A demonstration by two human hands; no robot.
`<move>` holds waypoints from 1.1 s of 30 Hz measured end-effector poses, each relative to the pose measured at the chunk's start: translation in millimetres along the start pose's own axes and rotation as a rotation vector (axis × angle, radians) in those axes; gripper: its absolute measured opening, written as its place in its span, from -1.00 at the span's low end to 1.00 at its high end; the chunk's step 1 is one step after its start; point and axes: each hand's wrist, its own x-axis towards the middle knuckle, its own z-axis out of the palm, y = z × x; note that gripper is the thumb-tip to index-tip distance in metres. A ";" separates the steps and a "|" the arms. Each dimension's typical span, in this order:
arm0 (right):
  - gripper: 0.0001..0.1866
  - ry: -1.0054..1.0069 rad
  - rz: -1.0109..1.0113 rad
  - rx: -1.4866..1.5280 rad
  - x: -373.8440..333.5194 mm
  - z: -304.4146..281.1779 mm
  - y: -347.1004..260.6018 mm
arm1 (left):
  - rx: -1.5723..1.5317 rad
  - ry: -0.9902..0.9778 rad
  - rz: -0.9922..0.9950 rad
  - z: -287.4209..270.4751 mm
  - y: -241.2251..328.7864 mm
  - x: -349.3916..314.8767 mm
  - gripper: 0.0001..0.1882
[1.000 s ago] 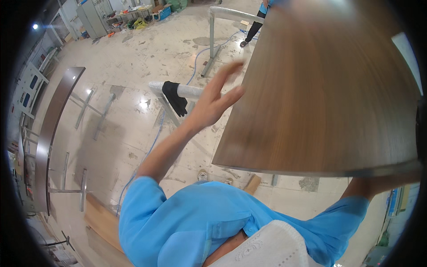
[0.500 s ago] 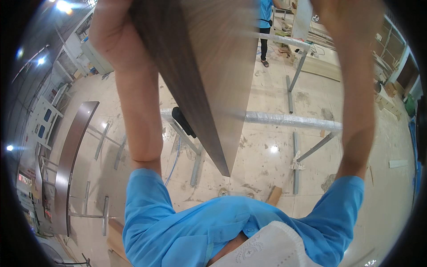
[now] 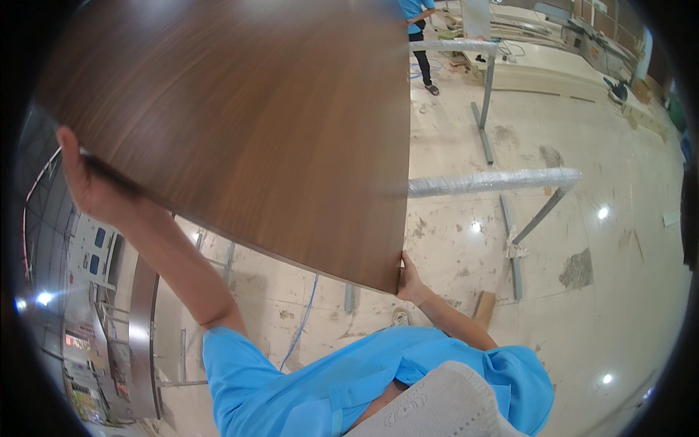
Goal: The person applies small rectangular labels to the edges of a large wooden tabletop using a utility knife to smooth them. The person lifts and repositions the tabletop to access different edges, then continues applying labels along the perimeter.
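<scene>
Holding up a large dark wood-grain panel (image 3: 240, 131), raised in front of the chest and head and tilted so that its broad face is filling the upper left of the view, well above the pale floor (image 3: 597, 291). Gripping its far left edge with the left hand (image 3: 91, 186), palm pressed to the board and fingers curling round the rim, though how far they are wrapping behind it cannot be told. Cupping the lower right corner with the right hand (image 3: 409, 280), fingers closed up against the edge from below, arm bent close to the blue shirt (image 3: 349, 379). Judging from this spread grip: bearing the weight mostly on the lower right corner, so seating that corner deep in the palm rather than on the fingertips; steadying tilt with the raised left hand rather than lifting with it; turning the board slowly, since its face is blocking much of the view ahead. Minding the wrapped metal bar (image 3: 495, 180) of the frame just past the panel's right edge, the wooden block (image 3: 483, 306) and blue cable (image 3: 302, 320) lying on the floor near the feet, and another person (image 3: 416, 29) standing farther off.
</scene>
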 end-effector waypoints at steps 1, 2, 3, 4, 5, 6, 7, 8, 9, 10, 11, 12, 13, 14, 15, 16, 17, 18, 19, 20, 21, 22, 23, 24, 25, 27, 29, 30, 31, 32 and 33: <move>0.04 0.072 0.012 0.059 -3.4 9.2 1.1 | 0.002 -0.008 -0.007 -6.4 -3.5 3.3 -0.46; 0.04 0.059 0.020 0.104 -5.2 17.3 2.1 | 0.009 -0.006 -0.029 -14.4 -5.9 6.3 -0.45; 0.04 0.061 0.009 0.132 -5.3 23.1 2.8 | 0.025 0.049 -0.068 -21.6 -8.8 8.7 -0.43; 0.03 0.057 0.025 0.135 -5.1 26.3 2.8 | 0.073 0.014 -0.080 -28.3 -10.8 10.6 -0.40; 0.01 0.053 0.022 0.126 -5.6 27.9 3.0 | 0.103 0.005 -0.072 -33.3 -11.3 13.8 -0.36; 0.00 0.067 0.018 0.104 -5.7 28.2 1.2 | 0.124 0.020 -0.057 -35.9 -12.3 16.6 -0.33; -0.01 0.073 -0.024 0.045 -8.1 27.9 0.2 | 0.133 0.081 -0.088 -38.8 -12.2 18.1 -0.29; -0.02 0.106 -0.069 -0.021 -12.7 27.0 -1.3 | 0.084 0.090 -0.126 -41.1 -11.3 18.8 -0.25; -0.03 0.144 -0.116 -0.089 -19.1 26.5 -5.4 | 0.021 0.139 -0.210 -43.5 -10.9 17.6 -0.21; -0.06 0.135 -0.143 -0.067 -28.3 26.6 -11.0 | -0.039 0.187 -0.302 -46.8 -11.1 14.8 -0.16; -0.07 0.164 -0.153 -0.100 -39.1 26.6 -20.8 | -0.004 0.230 -0.324 -50.7 -12.0 10.6 -0.15; -0.08 0.221 -0.162 -0.126 -53.2 26.3 -29.6 | 0.036 0.273 -0.350 -55.9 -14.1 5.0 -0.14; -0.09 0.325 -0.164 -0.145 -68.2 24.8 -37.7 | 0.079 0.315 -0.379 -62.7 -17.3 -2.6 -0.12; -0.10 0.337 -0.216 -0.239 -83.1 22.5 -45.9 | 0.070 0.317 -0.386 -70.9 -20.7 -9.3 -0.13; -0.10 0.361 -0.221 -0.275 -96.4 20.0 -52.9 | 0.060 0.318 -0.392 -79.9 -24.5 -15.1 -0.14; -0.09 0.407 -0.226 -0.310 -107.6 17.3 -59.7 | 0.048 0.317 -0.395 -89.7 -28.8 -21.4 -0.15; -0.09 0.425 -0.243 -0.351 -115.2 15.0 -65.1 | 0.053 0.356 -0.404 -99.4 -33.0 -28.2 -0.16; -0.06 0.459 -0.226 -0.370 -120.5 11.6 -69.7 | 0.058 0.394 -0.417 -109.6 -37.1 -36.0 -0.17; -0.02 0.469 -0.227 -0.397 -125.2 7.9 -74.6 | 0.056 0.433 -0.431 -118.9 -42.3 -44.9 -0.18; 0.01 0.495 -0.233 -0.426 -130.2 2.7 -78.2 | 0.025 0.420 -0.446 -129.3 -45.2 -54.8 -0.20; 0.01 0.506 -0.244 -0.456 -135.0 -2.9 -81.3 | -0.006 0.411 -0.459 -140.6 -47.0 -63.7 -0.21; 0.00 0.529 -0.263 -0.492 -140.4 -8.6 -84.8 | -0.034 0.473 -0.491 -151.4 -51.8 -74.0 -0.23; 0.00 0.593 -0.263 -0.536 -147.3 -15.0 -88.6 | -0.013 0.445 -0.483 -163.9 -57.7 -88.7 -0.24; -0.01 0.548 -0.280 -0.546 -157.3 -22.1 -92.1 | 0.020 0.481 -0.503 -178.9 -62.9 -105.9 -0.26; -0.02 0.544 -0.285 -0.559 -170.6 -29.6 -97.5 | 0.048 0.465 -0.508 -195.9 -68.6 -123.8 -0.27; -0.06 0.664 -0.247 -0.563 -192.6 -40.7 -110.8 | -0.097 0.580 -0.657 -231.7 -85.0 -162.8 -0.30; -0.08 0.688 -0.400 -0.749 -224.6 -50.8 -121.2 | -0.430 0.262 -0.730 -263.1 -103.7 -212.4 -0.35; -0.07 0.771 -0.405 -0.773 -236.4 -53.8 -127.2 | -0.739 -0.161 -0.690 -274.9 -114.2 -234.5 -0.37; -0.06 0.838 -0.418 -0.793 -246.1 -56.3 -137.3 | -0.340 0.089 -0.738 -280.9 -123.1 -266.1 -0.40; -0.04 0.836 -0.376 -0.829 -263.1 -59.0 -147.8 | 0.044 0.335 -0.787 -281.3 -127.5 -302.5 -0.42; -0.01 0.892 -0.372 -0.873 -277.6 -61.7 -156.8 | -0.080 0.313 -0.809 -278.1 -129.2 -337.5 -0.42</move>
